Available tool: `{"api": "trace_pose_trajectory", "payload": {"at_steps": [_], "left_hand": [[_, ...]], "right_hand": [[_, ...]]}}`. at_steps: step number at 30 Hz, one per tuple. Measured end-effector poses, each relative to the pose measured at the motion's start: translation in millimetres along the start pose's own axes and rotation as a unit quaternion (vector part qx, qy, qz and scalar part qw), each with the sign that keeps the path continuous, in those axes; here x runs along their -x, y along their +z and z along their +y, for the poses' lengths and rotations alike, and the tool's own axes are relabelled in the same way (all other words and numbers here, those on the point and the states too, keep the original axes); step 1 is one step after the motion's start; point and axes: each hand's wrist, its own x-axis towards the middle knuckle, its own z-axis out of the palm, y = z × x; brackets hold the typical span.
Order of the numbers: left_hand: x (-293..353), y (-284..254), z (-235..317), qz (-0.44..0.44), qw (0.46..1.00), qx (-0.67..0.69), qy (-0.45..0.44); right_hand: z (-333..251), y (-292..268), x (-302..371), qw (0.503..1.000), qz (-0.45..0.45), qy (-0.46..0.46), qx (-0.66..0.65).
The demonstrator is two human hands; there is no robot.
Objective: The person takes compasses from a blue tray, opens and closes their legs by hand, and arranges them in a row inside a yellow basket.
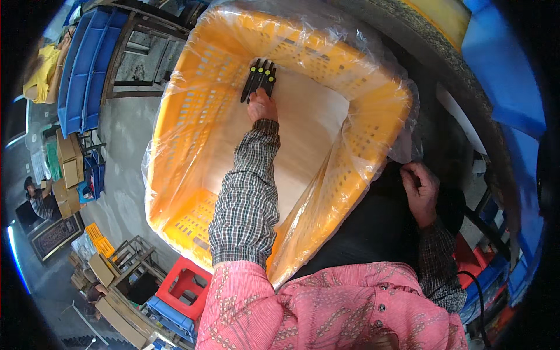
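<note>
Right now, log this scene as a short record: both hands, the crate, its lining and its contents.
Left hand: inside the crate, at the black pieces; grip unclear
Right hand: outside the crate, curled
Crate: orange-yellow, perforated walls
Lining: clear plastic, draped over the rim
Contents: slim black pieces with yellow-green dots, above a pale bottom

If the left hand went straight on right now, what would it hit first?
The black pieces with yellow-green dots, already at the fingertips of the left hand. Past them, likely the plastic-lined wall of the orange-yellow crate, though the gap is hard to judge.
</note>
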Motion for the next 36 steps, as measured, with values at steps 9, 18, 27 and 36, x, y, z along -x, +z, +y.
{"api": "trace_pose_trajectory", "payload": {"at_steps": [9, 18, 27, 36], "left_hand": [[-12, 5, 10, 0.033, 0.999, -0.015, -0.010], [-14, 9, 6, 0.044, 0.998, 0.052, 0.007], [-12, 6, 0, 0.029, 0.998, 0.056, -0.015], [4, 10, -1, -0.017, 0.984, -0.155, 0.090]], "right_hand": [[2, 1, -1, 1.000, 0.011, -0.005, 0.004], [2, 1, 0, 1.000, 0.011, 0.006, 0.005], [4, -1, 1, 1.000, 0.010, -0.004, 0.002], [1, -2, -3, 1.000, 0.007, -0.002, -0.024]]}}
